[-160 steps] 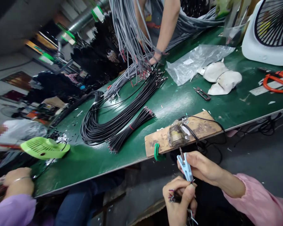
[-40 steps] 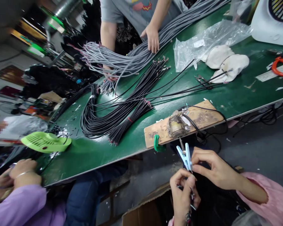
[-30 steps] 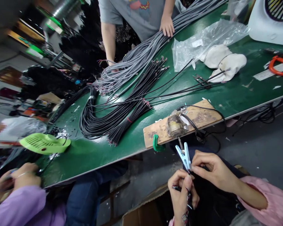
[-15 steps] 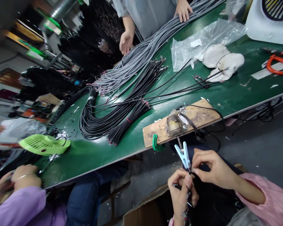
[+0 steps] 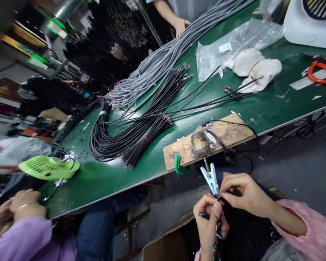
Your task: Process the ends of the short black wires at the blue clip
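Observation:
My left hand (image 5: 208, 219) is closed around a dark cable with thin coloured wires (image 5: 216, 232) that stick out between the fingers and hang below the palm. Just above its fingertips stands a light-blue clothespin (image 5: 211, 180), handles upward, its jaws at the wires. From the right, my right hand (image 5: 240, 192) meets it in a pinch beside the jaws; what the fingertips hold is too small to make out. Behind the clothespin a metal rod (image 5: 205, 162) points down from a taped lump (image 5: 202, 144) on a wooden board (image 5: 176, 154).
A green clamp (image 5: 180, 166) grips the board at the table edge. Black cables (image 5: 116, 145) and grey cables (image 5: 152, 69) cover the green table (image 5: 277, 110). White cloth (image 5: 266, 72) and orange-handled scissors (image 5: 313, 74) lie right. Co-workers stand across and sit left; a cardboard box (image 5: 165, 246) is below.
The co-worker across the table has shifted, one hand now resting on the grey cables. My hands and the clothespin have hardly moved.

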`<state>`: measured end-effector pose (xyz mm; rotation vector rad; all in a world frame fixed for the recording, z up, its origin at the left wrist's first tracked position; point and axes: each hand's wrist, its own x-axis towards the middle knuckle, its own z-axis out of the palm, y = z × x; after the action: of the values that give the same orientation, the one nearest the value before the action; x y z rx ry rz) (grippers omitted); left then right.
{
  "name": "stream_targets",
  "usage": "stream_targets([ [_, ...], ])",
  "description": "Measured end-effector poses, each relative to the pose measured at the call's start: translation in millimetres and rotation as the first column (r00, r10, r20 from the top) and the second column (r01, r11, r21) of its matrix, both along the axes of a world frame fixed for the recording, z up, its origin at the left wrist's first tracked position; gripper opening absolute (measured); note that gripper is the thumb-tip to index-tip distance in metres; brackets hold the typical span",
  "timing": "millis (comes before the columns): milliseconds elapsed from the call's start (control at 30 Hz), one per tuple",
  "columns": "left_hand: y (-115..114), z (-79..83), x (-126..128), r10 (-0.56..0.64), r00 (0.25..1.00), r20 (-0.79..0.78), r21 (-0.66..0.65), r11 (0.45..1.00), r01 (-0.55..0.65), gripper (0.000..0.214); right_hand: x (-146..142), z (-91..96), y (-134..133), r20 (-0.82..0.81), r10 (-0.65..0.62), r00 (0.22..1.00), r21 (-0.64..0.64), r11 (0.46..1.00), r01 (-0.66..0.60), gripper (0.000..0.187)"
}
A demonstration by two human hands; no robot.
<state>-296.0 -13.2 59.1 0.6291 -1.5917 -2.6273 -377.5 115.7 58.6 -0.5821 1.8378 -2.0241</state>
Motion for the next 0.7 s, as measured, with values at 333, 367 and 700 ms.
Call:
stream_targets([
  [333,-2,-2.3,1,-0.027,0.999,0.029,-0.011,1.0,0.028,0.038,3,5.8,1,-0.248,-0.069,0.966,-0.039,0.997,0.061,0.014],
  [367,-2,-2.4,1,-0.035,0.999,0.034,-0.012,0.999,0.035,0.039,3,5.8,1,-0.241,-0.065,0.968,-0.044,0.997,0.056,0.014],
  [700,-8,-14.2,1,-0.079,0.996,-0.038,0.047,0.996,0.081,0.032,7,1.6,-2,-0.028,-0.029,0.999,-0.083,0.996,0.026,0.014],
])
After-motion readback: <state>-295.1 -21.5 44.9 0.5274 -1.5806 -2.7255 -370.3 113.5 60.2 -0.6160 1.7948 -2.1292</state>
